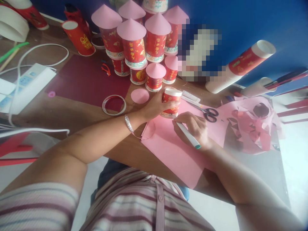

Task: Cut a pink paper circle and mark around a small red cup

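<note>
My left hand (pixel 156 106) is wrapped round a small red paper tube (pixel 171 102) with white ends, holding it above the pink paper (pixel 178 150). In my right hand (pixel 194 128) is a white marker pen (pixel 187 134) with a green end; its tip meets the lower white band of the tube, where some coloured drawing shows. A pink paper disc (pixel 140 96) lies left of the tube. Behind stand several red decorated tubes with pink paper cone tops (pixel 132 30), some stacked on others. Scissors (pixel 209 114) with dark handles rest on the pink paper to the right.
Pink paper scraps (pixel 257 128) are heaped at the right. A roll of tape (pixel 114 105) lies by a dark red sheet (pixel 91 80). On the left are a white power strip (pixel 31 85) and cables. A tall tube (pixel 240 65) leans near the blue wall.
</note>
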Available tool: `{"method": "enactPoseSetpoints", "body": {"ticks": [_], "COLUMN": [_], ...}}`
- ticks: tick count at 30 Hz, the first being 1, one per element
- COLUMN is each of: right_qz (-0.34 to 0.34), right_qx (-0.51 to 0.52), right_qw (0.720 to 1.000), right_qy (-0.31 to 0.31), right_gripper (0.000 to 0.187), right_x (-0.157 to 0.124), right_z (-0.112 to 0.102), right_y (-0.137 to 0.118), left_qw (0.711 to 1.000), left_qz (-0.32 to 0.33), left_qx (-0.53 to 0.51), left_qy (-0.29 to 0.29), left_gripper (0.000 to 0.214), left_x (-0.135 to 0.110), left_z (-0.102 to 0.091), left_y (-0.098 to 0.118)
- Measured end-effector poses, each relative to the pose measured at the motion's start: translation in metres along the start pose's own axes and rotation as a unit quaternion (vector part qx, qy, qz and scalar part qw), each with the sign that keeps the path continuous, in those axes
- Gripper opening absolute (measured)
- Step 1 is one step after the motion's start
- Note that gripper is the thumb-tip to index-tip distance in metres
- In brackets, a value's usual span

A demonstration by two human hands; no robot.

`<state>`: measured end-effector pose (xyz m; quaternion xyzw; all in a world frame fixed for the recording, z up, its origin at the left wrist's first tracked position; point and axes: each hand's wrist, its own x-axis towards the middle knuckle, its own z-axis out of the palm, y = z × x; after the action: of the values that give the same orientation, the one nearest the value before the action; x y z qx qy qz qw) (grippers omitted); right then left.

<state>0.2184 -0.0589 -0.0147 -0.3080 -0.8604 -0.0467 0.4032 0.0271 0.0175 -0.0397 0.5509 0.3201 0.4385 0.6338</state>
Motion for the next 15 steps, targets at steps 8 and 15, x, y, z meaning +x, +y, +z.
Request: {"method": "enactPoseSetpoints", "body": {"ticks": [8,15], "right_qz": [-0.001,-0.009], "right_qx": [0.004,0.0], "right_qw": [1.0,1.0], "right_qy": [-0.007,-0.003], "right_gripper": [0.02,0.02], "right_x": [-0.0014,0.0007], "right_z": [-0.0003,-0.0002], "right_y": [0.0009,0.0015], "left_qw": [1.0,1.0], "left_qz": [0.003,0.005], "left_qx": [-0.008,0.0], "left_qy": [-0.006,-0.001], "left_gripper": [0.055,0.054], "left_x": [0.0012,-0.0003], "left_z": [-0.0013,0.0006], "left_y": [-0.0009,0.0034]}}
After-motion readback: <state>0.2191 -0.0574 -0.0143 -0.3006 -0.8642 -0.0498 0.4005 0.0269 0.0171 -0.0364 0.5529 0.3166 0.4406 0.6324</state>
